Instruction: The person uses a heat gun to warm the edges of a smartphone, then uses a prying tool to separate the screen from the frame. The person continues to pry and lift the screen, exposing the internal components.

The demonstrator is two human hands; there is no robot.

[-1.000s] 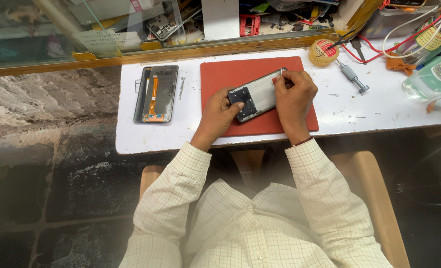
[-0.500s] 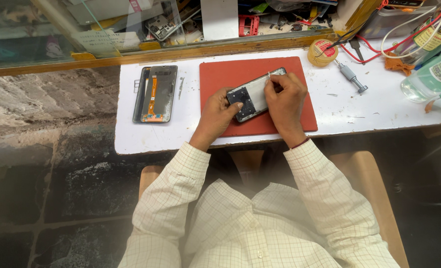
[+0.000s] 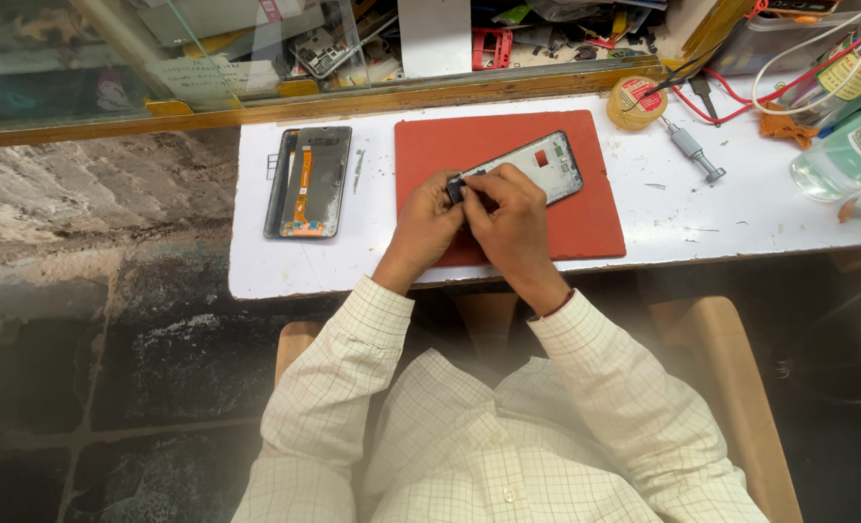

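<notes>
An opened phone body point(image 3: 532, 167) lies tilted on a red work mat point(image 3: 585, 218) on the white bench top point(image 3: 721, 218). My left hand point(image 3: 423, 225) and my right hand point(image 3: 508, 215) meet at the phone's near-left end. Both pinch a small dark part point(image 3: 457, 186) at that corner; my fingers hide most of it. A second phone frame point(image 3: 309, 181) with an orange flex strip lies to the left, off the mat, apart from my hands.
A small screwdriver point(image 3: 694, 151) and a round yellow tin point(image 3: 638, 101) sit right of the mat. Red and white cables point(image 3: 798, 68) and a clear bottle point(image 3: 837, 155) crowd the far right. A wooden ledge point(image 3: 401, 97) with glass and parts clutter runs behind.
My right hand has come off the phone's far-right end and moved left to join my left hand at the near-left corner. The phone's right half is now uncovered.
</notes>
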